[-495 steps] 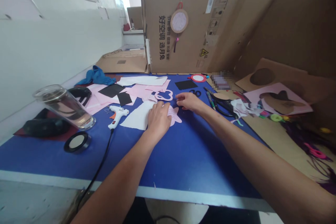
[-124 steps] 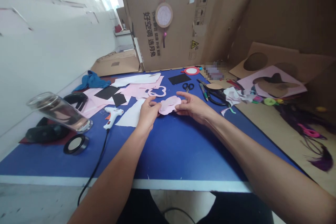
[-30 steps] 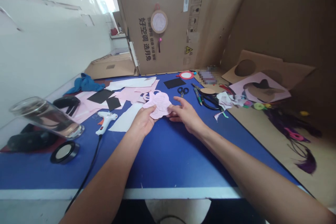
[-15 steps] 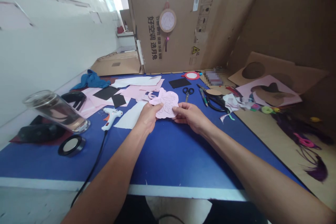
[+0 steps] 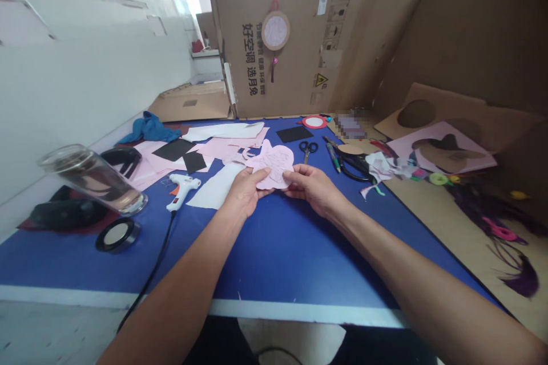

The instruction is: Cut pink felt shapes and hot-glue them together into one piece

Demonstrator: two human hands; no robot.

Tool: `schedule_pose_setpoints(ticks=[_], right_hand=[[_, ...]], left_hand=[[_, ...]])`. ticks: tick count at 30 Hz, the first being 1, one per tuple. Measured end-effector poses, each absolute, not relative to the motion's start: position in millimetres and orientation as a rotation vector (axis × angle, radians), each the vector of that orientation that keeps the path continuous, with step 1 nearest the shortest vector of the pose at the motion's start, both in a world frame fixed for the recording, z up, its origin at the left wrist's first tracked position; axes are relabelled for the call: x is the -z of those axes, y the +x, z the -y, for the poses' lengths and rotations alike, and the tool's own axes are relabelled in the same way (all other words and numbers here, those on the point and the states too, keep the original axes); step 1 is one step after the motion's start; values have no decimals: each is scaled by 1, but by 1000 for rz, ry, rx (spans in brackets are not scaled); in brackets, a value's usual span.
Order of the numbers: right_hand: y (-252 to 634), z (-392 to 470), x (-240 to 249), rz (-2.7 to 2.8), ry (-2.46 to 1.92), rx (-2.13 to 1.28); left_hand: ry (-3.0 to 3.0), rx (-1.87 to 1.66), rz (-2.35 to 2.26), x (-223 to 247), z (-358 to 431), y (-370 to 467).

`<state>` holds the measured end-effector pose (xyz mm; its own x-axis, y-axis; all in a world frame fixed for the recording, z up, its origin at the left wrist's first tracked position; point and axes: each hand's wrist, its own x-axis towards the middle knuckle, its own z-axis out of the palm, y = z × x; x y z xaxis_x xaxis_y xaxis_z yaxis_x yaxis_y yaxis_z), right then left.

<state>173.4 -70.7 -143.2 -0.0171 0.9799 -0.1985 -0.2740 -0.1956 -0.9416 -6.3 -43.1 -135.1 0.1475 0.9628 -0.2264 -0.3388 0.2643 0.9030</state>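
A pink paper cutout (image 5: 274, 161) with a scalloped edge and raised or drawn lines on its face is held up over the blue table. My left hand (image 5: 246, 191) pinches its lower left edge, thumb on the front. On the lower right edge, my right hand (image 5: 311, 187) grips it between thumb and fingers. Just behind the cutout on the right lie black-handled scissors (image 5: 307, 148). A white paper sheet (image 5: 216, 187) is close to my left hand, and a white glue gun (image 5: 184, 189) lies farther left.
A glass of liquid (image 5: 98, 179) and a round black-rimmed tin (image 5: 116, 235) stand left. Pink and black paper pieces lie behind them. Pliers (image 5: 355, 165), paper scraps (image 5: 387, 166) and a purple tassel (image 5: 520, 276) are at right. A cardboard box (image 5: 295, 80) rises behind.
The cutout has tilted slightly in my hands, and my left fingers now show beneath its lower edge. Both hands keep their hold. The view has shifted a little.
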Motion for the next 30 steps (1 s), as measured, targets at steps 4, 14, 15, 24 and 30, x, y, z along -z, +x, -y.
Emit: schedule_pose_setpoints(ticks=[4,14,15,24,30], right_hand=[[173,72,144,962,-1145,-1499],[173,71,148,1037,-1144,-1450],[173,71,148,1040,-1145,-1450],[172,71,149,1039,-1145,-1448],[173,72,148,1027,-1133,-1457]], left_hand=[[744,-1144,-1034,134,40,-10],[693,-1097,-1071,134,39,-11],[697,-1095,-1068,134,39,-11],[732,-1100,-1054,133,41,-12],[755,-1113,-1064,131,42,-11]])
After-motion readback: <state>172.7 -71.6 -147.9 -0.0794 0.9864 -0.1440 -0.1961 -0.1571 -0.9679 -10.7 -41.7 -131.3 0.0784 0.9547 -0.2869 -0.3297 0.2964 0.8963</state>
